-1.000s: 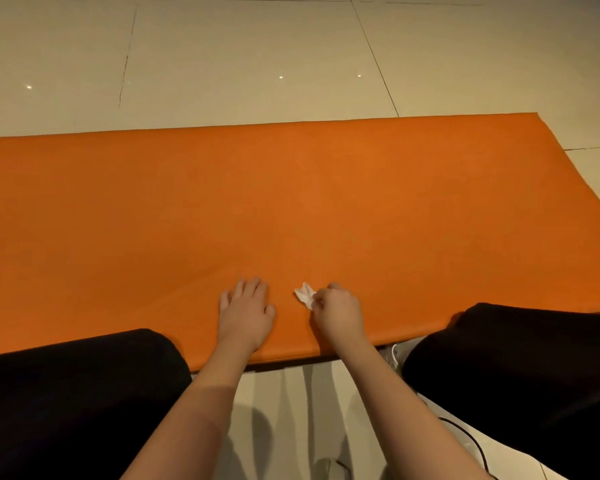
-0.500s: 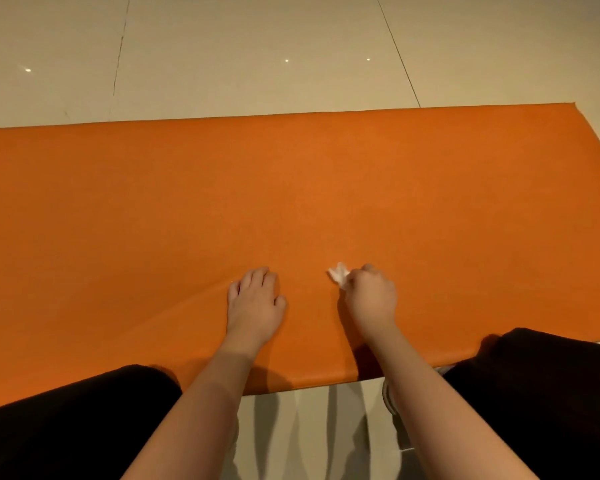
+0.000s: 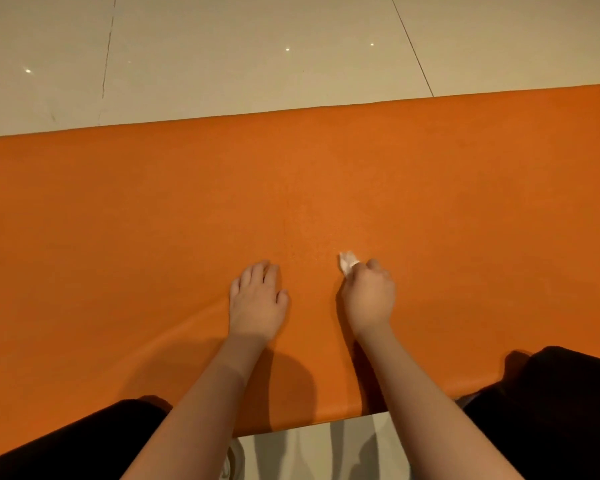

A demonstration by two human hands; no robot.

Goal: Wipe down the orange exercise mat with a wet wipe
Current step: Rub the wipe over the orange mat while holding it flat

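The orange exercise mat (image 3: 153, 209) lies flat on the floor and fills the width of the head view. My left hand (image 3: 255, 301) rests palm down on the mat near its front edge, fingers fairly straight. To its right, my right hand (image 3: 371, 294) grips a small bunched white wet wipe (image 3: 347, 262), which sticks out past the knuckles and touches the mat. A faint damp sheen shows on the mat just beyond the two hands.
Beige floor tiles (image 3: 243, 53) with dark grout lines stretch beyond the mat's far edge. My knees in black trousers sit at the lower left (image 3: 66, 445) and lower right (image 3: 551, 403), over the mat's front edge. The mat's right far corner lies at the frame's right side.
Both hands have moved farther onto the mat, away from its front edge, the right one carrying the wipe forward. The view has shifted forward over the mat.
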